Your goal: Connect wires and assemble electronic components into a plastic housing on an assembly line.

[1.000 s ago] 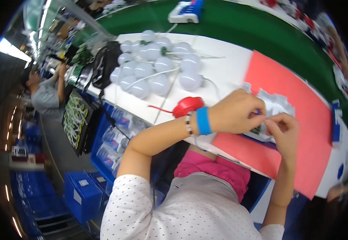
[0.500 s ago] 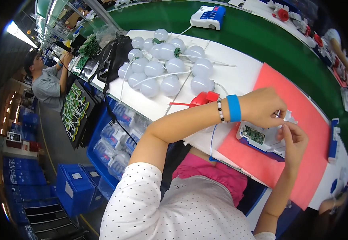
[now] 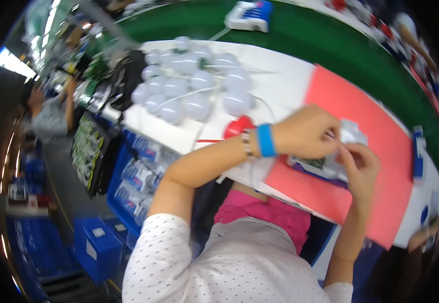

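On a pink foam mat lies an uncased white-and-blue plastic housing, a green circuit board partly visible inside it. My left hand, with a blue band at its wrist, is bent above the housing, its fingers closed in a pinch. Close against those fingertips, my right hand pinches from the near right side with curled fingers. Whatever sits between the fingertips is too small and blurred to make out. Beside my left wrist is a red plastic part with a red lead.
White round bulbs on cables cover the table's left part. A green conveyor belt runs behind, carrying a finished white-and-blue unit. A blue crate of bagged units stands below left. A co-worker is at far left.
The whole view has shifted and blurred with head movement. Both hands stay together over the housing, fingertips still touching or nearly so; my forearms now cover more of the circuit board.
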A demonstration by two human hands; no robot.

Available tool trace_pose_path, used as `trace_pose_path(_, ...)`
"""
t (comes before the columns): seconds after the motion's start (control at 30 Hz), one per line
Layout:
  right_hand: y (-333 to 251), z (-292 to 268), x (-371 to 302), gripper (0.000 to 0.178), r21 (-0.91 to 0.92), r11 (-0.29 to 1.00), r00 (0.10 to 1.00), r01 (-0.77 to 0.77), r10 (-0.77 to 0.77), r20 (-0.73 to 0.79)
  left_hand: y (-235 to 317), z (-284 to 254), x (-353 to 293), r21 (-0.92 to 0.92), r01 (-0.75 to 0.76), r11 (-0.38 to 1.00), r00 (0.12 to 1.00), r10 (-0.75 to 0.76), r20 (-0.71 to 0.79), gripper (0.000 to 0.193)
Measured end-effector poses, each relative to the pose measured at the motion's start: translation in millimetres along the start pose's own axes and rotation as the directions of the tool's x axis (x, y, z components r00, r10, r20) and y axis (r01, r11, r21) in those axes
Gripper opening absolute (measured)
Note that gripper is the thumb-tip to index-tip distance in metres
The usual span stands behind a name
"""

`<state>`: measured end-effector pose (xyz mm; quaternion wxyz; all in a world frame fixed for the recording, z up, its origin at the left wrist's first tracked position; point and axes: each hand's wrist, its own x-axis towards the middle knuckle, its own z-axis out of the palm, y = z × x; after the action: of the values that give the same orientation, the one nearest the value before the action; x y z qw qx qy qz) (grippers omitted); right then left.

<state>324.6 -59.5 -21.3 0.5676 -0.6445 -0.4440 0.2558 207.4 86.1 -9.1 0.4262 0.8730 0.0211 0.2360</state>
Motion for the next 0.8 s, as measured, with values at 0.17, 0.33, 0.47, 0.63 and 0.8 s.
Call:
trace_pose_path(0.17, 14, 13, 3, 0.017, -0.327, 0.871, 0.930, 0.366, -0.336, 0.147, -1, -24, -20, -0.060, 0.401, 0.914, 0.898, -0.380, 0.224, 0.012)
trace_pose_path(0.33, 30, 20, -17, 0.023, -0.444, 0.774, 0.892, 0.452, -0.391, 0.226, 9, -25, -13, 0.048, 0.688, 0.724, 0.674, -0.662, 0.328, 0.011)
trace_pose_path(0.47, 34, 23, -27, 0.030, -0.593, 0.699, 0.917, 0.399, -0.306, 0.257, 7, -19, -15, 0.120, 0.690, 0.714, 0.639, -0.679, 0.363, 0.012)
trace_pose_path(0.63, 35, 17, -30, 0.037, -0.651, 0.673, 0.929, 0.351, -0.335, 0.155, -5, -21, -19, 0.219, 0.579, 0.785, 0.702, -0.617, 0.356, 0.013)
trace_pose_path(0.8, 49, 19, -35, 0.035, -0.744, 0.562, 0.916, 0.363, -0.362, 0.173, -14, -20, -14, 0.288, 0.607, 0.741, 0.657, -0.671, 0.342, 0.011)
